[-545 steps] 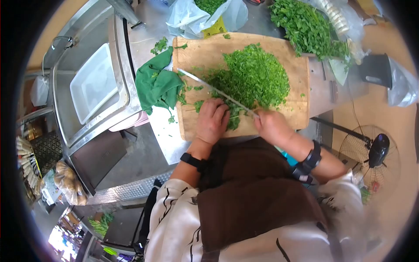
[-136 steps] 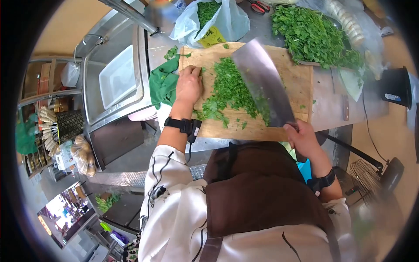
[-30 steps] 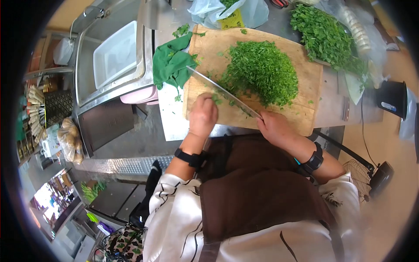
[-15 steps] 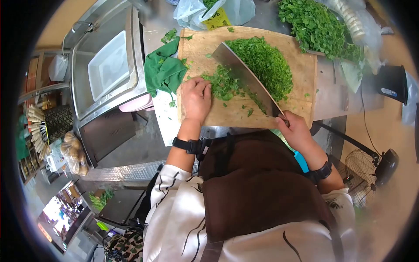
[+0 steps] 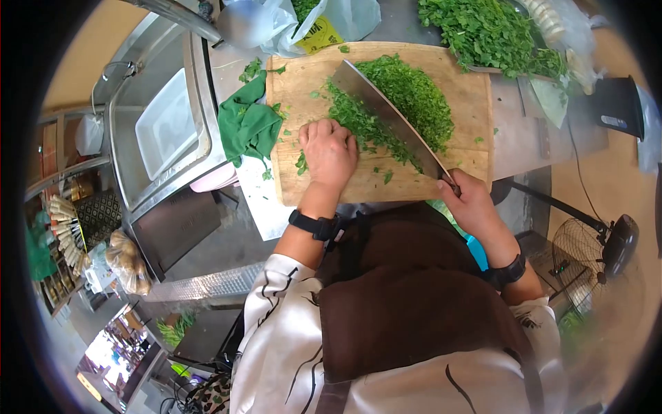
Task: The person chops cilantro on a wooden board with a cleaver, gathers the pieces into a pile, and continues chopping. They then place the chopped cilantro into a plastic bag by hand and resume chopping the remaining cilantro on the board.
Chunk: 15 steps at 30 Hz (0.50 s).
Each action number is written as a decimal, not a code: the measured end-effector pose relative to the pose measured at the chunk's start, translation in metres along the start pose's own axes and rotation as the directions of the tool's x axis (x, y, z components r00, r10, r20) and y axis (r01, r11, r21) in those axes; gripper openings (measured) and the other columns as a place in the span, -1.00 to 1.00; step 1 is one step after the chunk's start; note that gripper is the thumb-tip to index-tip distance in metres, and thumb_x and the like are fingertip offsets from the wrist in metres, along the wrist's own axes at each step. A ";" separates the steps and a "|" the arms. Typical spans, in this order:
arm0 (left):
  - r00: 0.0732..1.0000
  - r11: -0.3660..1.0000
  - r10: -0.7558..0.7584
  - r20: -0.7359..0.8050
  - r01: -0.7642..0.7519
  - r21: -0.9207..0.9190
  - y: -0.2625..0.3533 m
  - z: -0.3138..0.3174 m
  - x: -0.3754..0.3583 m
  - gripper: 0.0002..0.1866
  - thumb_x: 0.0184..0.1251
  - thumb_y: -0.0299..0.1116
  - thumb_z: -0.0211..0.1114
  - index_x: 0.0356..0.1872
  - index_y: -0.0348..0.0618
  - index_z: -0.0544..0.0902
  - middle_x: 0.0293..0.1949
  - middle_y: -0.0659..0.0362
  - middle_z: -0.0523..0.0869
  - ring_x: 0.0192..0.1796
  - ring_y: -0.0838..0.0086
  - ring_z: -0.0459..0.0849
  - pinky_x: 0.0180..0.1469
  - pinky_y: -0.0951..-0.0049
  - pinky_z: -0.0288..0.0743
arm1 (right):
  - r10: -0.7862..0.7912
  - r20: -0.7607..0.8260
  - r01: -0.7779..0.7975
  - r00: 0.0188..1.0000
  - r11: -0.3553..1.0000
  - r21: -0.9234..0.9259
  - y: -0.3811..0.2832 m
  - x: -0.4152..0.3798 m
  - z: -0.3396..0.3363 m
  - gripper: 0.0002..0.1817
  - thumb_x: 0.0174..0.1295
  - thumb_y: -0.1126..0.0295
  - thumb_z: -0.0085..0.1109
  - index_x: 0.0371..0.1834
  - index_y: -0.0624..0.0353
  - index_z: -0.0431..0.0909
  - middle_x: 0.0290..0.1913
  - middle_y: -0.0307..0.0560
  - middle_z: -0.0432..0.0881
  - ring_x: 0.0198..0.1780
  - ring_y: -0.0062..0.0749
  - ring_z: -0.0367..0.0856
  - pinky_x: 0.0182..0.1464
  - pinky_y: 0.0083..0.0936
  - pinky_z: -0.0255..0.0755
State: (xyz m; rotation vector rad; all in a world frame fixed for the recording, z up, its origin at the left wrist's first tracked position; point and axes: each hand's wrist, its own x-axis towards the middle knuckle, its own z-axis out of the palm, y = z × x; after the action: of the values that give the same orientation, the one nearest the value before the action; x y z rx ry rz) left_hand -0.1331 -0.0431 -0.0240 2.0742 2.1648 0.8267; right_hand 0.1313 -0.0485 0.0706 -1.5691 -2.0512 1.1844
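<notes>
A large cleaver [image 5: 392, 114] slants across the wooden cutting board [image 5: 303, 72], its handle at the lower right. My right hand [image 5: 472, 202] is closed round that handle. Along the blade's right side rests a heap of finely chopped green herbs [image 5: 420, 100]. Coarser cut herbs [image 5: 353, 114] lie on its left, between blade and fingers. My left hand [image 5: 329, 155] rests on the board with its fingers curled down at the edge of these coarser herbs. What is under its fingers is hidden.
A green cloth [image 5: 249, 124] lies at the board's left edge. A plastic bag [image 5: 352, 21] stands behind the board, and leafy herbs [image 5: 483, 38] are heaped at the back right. On the left is a metal sink [image 5: 127, 131] holding a white tub [image 5: 165, 124]. A fan [image 5: 576, 265] stands at the right.
My left hand has moved right across the board, closer to the blade, and the coarser herbs are gathered nearer the blade. The right hand keeps its hold on the cleaver. The view has shifted slightly.
</notes>
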 end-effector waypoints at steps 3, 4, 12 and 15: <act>0.993 0.984 -0.121 -0.018 0.117 -0.130 -0.004 -0.002 0.002 -0.87 -0.05 -0.34 0.49 -0.55 -0.07 0.69 -0.33 0.21 0.60 -0.09 0.24 0.54 0.13 0.17 0.29 | 0.004 -0.002 -0.004 1.000 1.000 -0.002 0.002 -0.002 -0.002 -0.76 0.29 0.38 0.20 -0.42 0.30 0.43 -0.56 0.14 0.48 -0.52 0.03 0.45 -0.42 -0.22 0.34; 0.986 0.975 -0.166 0.000 0.164 -0.151 -0.006 -0.009 0.002 -0.87 -0.05 -0.35 0.50 -0.55 -0.07 0.69 -0.33 0.22 0.61 -0.09 0.24 0.55 0.12 0.17 0.30 | 0.001 -0.005 -0.001 1.000 1.000 -0.004 0.004 -0.003 -0.003 -0.76 0.29 0.37 0.21 -0.42 0.30 0.43 -0.55 0.14 0.48 -0.52 0.01 0.45 -0.42 -0.23 0.34; 0.984 0.980 -0.136 0.114 0.150 -0.132 -0.025 -0.024 0.023 -0.86 -0.07 -0.37 0.51 -0.54 -0.03 0.67 -0.32 0.18 0.66 -0.12 0.20 0.59 0.05 0.22 0.34 | 0.067 0.017 -0.067 0.998 0.997 0.027 0.006 0.001 -0.003 -0.78 0.29 0.37 0.21 -0.39 0.30 0.46 -0.55 0.11 0.48 -0.53 -0.08 0.44 -0.42 -0.27 0.34; 0.997 0.999 -0.016 0.078 0.020 -0.041 -0.018 -0.011 0.034 -0.86 -0.06 -0.38 0.50 -0.53 -0.04 0.66 -0.35 0.16 0.66 -0.12 0.20 0.59 0.05 0.22 0.34 | 0.069 0.005 -0.069 0.998 0.997 0.026 0.009 0.000 -0.005 -0.78 0.29 0.37 0.21 -0.39 0.30 0.47 -0.55 0.11 0.48 -0.53 -0.08 0.44 -0.42 -0.27 0.34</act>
State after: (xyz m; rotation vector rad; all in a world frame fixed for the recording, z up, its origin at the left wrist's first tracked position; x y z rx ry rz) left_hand -0.1570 -0.0149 -0.0104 2.0288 2.1054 0.7694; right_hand 0.1402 -0.0460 0.0668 -1.6384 -1.9909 1.2350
